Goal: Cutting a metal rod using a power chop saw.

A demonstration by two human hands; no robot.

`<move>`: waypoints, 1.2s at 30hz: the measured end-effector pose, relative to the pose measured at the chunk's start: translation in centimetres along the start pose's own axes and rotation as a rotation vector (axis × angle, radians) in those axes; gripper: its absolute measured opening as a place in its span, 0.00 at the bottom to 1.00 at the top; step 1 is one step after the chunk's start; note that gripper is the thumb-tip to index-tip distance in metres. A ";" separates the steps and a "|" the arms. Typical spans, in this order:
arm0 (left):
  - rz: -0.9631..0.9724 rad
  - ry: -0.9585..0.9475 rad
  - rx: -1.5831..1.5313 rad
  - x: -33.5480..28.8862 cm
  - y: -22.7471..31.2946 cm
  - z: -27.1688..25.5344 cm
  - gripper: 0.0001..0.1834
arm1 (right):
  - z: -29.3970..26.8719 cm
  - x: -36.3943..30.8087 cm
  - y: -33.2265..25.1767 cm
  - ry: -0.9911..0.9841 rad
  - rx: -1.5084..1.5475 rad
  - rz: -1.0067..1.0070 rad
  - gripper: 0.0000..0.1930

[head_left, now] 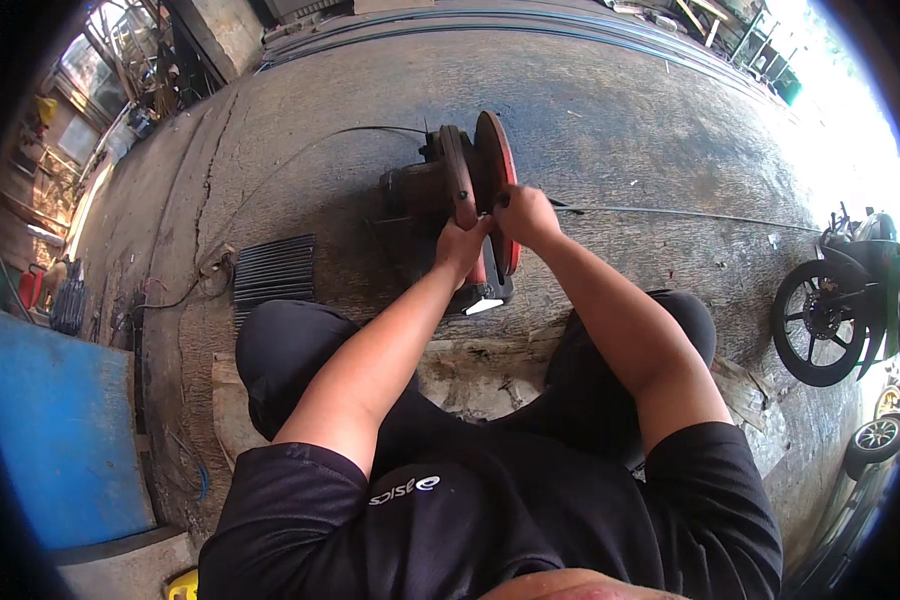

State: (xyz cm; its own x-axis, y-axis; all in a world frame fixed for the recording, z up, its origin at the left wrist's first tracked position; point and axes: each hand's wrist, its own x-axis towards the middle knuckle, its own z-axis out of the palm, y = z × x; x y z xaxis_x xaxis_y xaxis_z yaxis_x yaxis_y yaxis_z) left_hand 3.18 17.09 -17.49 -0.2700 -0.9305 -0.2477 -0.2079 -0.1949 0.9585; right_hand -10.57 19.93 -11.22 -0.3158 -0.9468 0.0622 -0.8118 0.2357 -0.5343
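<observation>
A cut-off saw (425,188) with a large red disc (511,165) stands on the ground before my knees. My left hand (460,248) is closed at the near end of the saw's dark arm (457,165), just left of the disc. Close by, my right hand (526,215) has its fingers curled together against the disc's right face; what they hold, if anything, is hidden. A thin metal rod (670,211) runs from the right and ends from sight behind my right hand. The saw's base (490,296) shows between my knees.
Several dark bars (275,268) lie side by side left of the saw. A cable (300,152) curves over the concrete floor. A blue panel (60,430) stands at the left, a motorcycle (830,310) at the right. Long metal lengths (470,22) lie along the far side.
</observation>
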 end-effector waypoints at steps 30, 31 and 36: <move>0.208 0.209 0.353 2.0 9.7 -0.6 0.42 | 0.3 9.1 -0.7 0.215 0.181 0.162 0.26; 0.283 0.224 0.334 1.5 8.5 -0.4 0.41 | 1.0 8.2 -0.5 0.206 0.185 0.181 0.26; 0.272 0.232 0.312 -0.4 3.7 0.3 0.42 | 3.7 4.5 0.7 0.319 0.274 0.088 0.26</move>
State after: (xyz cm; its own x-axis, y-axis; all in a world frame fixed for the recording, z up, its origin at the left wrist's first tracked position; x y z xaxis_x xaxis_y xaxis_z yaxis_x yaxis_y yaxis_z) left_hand 2.22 16.81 -13.90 -0.1444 -0.9864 0.0784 -0.4407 0.1350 0.8875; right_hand -10.74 14.99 -14.43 -0.5489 -0.8005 0.2407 -0.6279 0.2048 -0.7509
